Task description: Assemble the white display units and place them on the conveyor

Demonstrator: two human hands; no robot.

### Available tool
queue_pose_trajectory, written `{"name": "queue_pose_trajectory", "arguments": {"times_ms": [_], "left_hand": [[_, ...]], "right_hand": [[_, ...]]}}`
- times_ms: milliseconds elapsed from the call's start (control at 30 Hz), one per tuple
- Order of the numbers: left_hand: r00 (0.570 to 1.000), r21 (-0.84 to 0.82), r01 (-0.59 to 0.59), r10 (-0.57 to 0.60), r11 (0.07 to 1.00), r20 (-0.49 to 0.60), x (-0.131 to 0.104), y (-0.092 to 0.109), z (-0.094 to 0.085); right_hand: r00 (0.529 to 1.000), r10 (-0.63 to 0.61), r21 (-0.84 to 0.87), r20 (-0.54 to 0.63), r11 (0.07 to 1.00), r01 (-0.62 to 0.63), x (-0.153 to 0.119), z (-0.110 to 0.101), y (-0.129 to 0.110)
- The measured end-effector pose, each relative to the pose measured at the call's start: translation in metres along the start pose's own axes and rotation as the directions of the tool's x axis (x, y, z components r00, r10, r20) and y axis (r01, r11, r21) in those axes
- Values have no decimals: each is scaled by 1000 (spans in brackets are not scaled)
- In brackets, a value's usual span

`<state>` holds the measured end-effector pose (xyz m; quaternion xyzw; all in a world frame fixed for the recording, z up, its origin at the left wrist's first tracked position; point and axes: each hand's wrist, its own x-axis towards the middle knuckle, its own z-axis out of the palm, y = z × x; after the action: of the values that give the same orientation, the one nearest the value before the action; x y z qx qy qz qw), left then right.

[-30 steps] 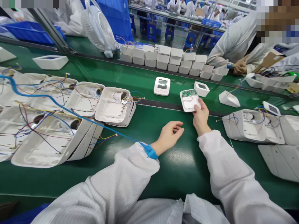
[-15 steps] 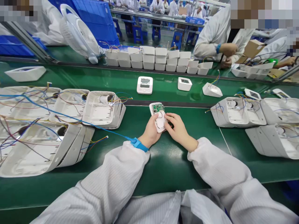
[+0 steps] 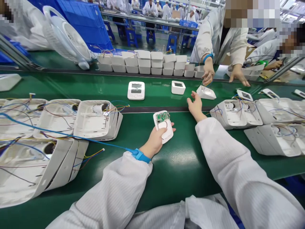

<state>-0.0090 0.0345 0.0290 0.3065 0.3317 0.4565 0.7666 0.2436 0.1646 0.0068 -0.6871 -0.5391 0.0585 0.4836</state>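
Observation:
My left hand [image 3: 156, 140], with a blue wrist strap [image 3: 140, 155] behind it, is closed round a white plastic housing [image 3: 169, 133]. A green circuit board [image 3: 163, 117] shows at the housing's far end. My right hand [image 3: 195, 105] reaches forward over the belt edge, its fingers apart and holding nothing. Just beyond its fingertips lies a white wired housing [image 3: 206, 92] on the belt. A co-worker's hand [image 3: 208, 72] hovers above that same housing. To the left on the belt are a small white box with a screen [image 3: 178, 87] and a white display unit [image 3: 136, 91].
Open white casings with loose wires stand at my left [image 3: 92, 119] and right [image 3: 234, 113]. Stacked white casings [image 3: 144, 62] line the far side of the belt, beside a fan [image 3: 69, 35]. A blue cord [image 3: 100, 142] runs from my wrist strap across the left casings.
My right hand has let go of the housing and moved forward and right. My left hand keeps hold of it. The co-worker's hands have come down towards the belt.

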Motion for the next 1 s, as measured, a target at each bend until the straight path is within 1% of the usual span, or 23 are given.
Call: {"name": "queue_pose_trajectory", "arguments": {"times_ms": [67, 133, 200, 267, 367, 433, 500, 567, 633, 800, 1000], "left_hand": [[1000, -23, 22, -22, 999, 1, 1, 0, 0], [999, -60, 53, -53, 997, -7, 2, 1, -1], [996, -101, 79, -82, 992, -22, 4, 1, -1], [994, -121, 102, -107, 987, -33, 4, 2, 0], [992, -92, 119, -122, 989, -28, 2, 4, 2], [993, -59, 114, -116, 992, -20, 0, 5, 3], [994, -37, 110, -111, 993, -15, -1, 6, 3], [994, -25, 112, -112, 993, -7, -2, 7, 3], [994, -16, 110, -110, 994, 7, -2, 7, 2], [993, 14, 106, -107, 994, 44, -2, 8, 0], [982, 72, 156, -162, 985, 95, 9, 13, -6]], "right_hand": [[999, 38, -24, 8, 999, -38, 14, -1, 9], [998, 42, -11, 42, 999, -42, 14, -1, 12], [995, 8, 21, 97, 1000, -10, 2, -3, 8], [986, -33, 61, 162, 998, 23, -16, -5, 1], [970, -63, 101, 234, 994, 40, -44, -11, -13], [947, -98, 119, 307, 991, 64, -58, -14, -22], [902, -162, 118, 400, 985, 125, -68, -16, -31], [860, -218, 86, 462, 976, 201, -72, -16, -36], [844, -233, 55, 483, 970, 236, -72, -15, -37], [839, -201, 66, 506, 979, 195, -68, -12, -34], [838, -203, 73, 507, 979, 193, -68, -13, -35]]}}
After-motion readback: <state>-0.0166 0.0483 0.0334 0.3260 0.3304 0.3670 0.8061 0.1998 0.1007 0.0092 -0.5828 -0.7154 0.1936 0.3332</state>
